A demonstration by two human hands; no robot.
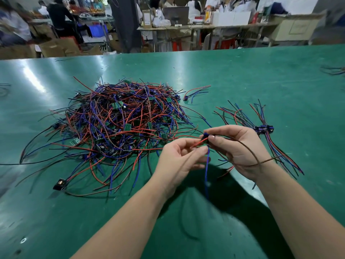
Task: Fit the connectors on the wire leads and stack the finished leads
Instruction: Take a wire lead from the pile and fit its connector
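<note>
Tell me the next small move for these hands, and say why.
Probably push the red wire home into the blue connector. The left hand pinches that wire with its end at the connector, which the right hand pinches; a blue wire hangs below it. The lead seems unfinished, so not ready for the stack.

A sprawling tangle of wires [119,126] blocks the bench's [261,75] left-centre. The finished stack [265,129] lies just right of the hands. Bare green surface stretches beyond both, and near left.
</note>
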